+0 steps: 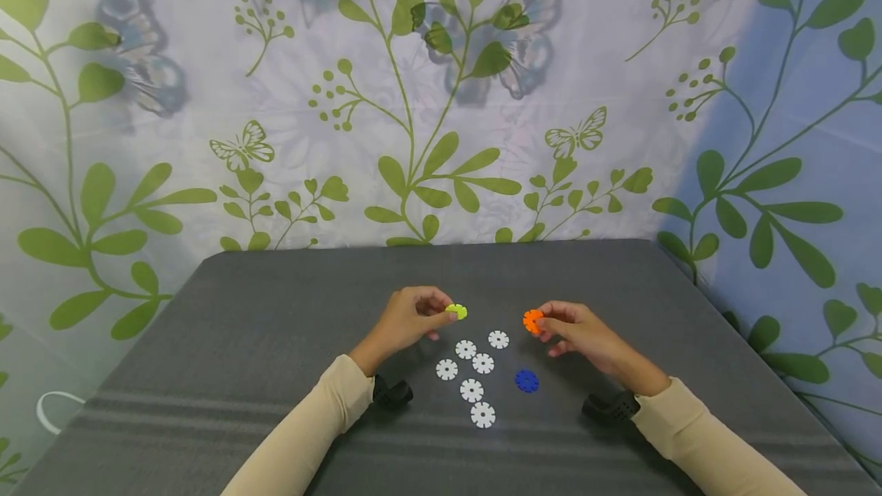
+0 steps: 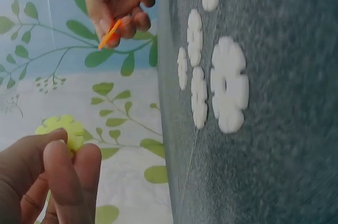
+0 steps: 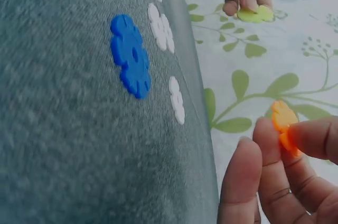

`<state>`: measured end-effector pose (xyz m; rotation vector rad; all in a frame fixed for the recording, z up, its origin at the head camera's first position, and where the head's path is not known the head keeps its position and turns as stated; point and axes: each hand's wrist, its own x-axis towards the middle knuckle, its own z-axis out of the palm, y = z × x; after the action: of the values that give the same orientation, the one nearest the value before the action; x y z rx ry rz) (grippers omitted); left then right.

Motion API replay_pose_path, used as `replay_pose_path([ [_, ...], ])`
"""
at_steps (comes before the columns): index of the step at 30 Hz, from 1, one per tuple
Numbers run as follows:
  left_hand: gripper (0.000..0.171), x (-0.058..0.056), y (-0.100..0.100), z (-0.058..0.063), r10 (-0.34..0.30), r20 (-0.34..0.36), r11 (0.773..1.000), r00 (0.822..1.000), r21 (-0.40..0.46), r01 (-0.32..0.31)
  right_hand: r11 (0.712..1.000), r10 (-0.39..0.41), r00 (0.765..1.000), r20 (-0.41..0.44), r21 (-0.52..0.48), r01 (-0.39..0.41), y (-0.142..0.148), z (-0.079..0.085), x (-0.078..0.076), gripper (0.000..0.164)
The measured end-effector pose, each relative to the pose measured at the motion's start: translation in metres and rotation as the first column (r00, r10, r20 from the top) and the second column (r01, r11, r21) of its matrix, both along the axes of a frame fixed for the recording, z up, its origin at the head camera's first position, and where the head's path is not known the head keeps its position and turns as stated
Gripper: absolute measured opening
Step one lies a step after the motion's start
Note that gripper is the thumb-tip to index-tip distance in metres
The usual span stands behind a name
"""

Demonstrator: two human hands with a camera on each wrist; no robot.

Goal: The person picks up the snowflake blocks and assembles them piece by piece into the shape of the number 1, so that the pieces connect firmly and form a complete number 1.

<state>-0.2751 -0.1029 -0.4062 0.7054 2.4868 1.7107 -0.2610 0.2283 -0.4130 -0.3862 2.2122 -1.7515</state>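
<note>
My left hand (image 1: pixel 411 321) pinches a yellow-green notched disc (image 1: pixel 457 311) between thumb and fingers, raised above the table. Opposite it, my right hand (image 1: pixel 577 332) pinches an orange notched disc (image 1: pixel 532 321), also off the table. The two discs are apart, with a gap between them. In the left wrist view the yellow-green disc (image 2: pixel 62 131) shows its flower-like notched edge, while the orange disc (image 2: pixel 110 35) is seen nearly edge-on. The right wrist view shows the orange disc (image 3: pixel 285 128) held by thumb and fingertips.
Several white notched discs (image 1: pixel 483 363) lie flat on the grey table (image 1: pixel 276 312) below and between the hands. A blue notched disc (image 1: pixel 527 381) lies to their right. Black wrist straps (image 1: pixel 393 393) sit at both cuffs. A leaf-patterned curtain (image 1: pixel 455 121) hangs behind the table.
</note>
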Motion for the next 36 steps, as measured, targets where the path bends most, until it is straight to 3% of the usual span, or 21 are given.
replay_pose_path([
  [6, 0.011, 0.008, 0.004, 0.0, -0.013, -0.054, 0.999, 0.998, -0.03, 0.011, 1.0, 0.018, 0.998, -0.065, -0.013, -0.019, -0.008, 0.003, 0.001, 0.026],
  [17, 0.009, 0.018, 0.014, 0.0, -0.018, -0.193, 0.998, 0.981, -0.067, 0.005, 0.999, 0.049, 0.994, -0.096, -0.017, -0.051, -0.021, 0.009, 0.001, 0.028],
  [29, 0.009, 0.02, 0.018, 0.001, -0.033, -0.242, 0.992, 0.97, -0.125, 0.002, 0.993, 0.11, 0.985, -0.136, -0.025, -0.114, -0.03, 0.011, 0.0, 0.032],
  [36, 0.009, 0.022, 0.018, 0.001, -0.011, -0.251, 0.993, 0.968, -0.117, -0.019, 0.988, 0.141, 0.981, -0.13, -0.039, -0.147, -0.037, 0.013, -0.004, 0.034],
])
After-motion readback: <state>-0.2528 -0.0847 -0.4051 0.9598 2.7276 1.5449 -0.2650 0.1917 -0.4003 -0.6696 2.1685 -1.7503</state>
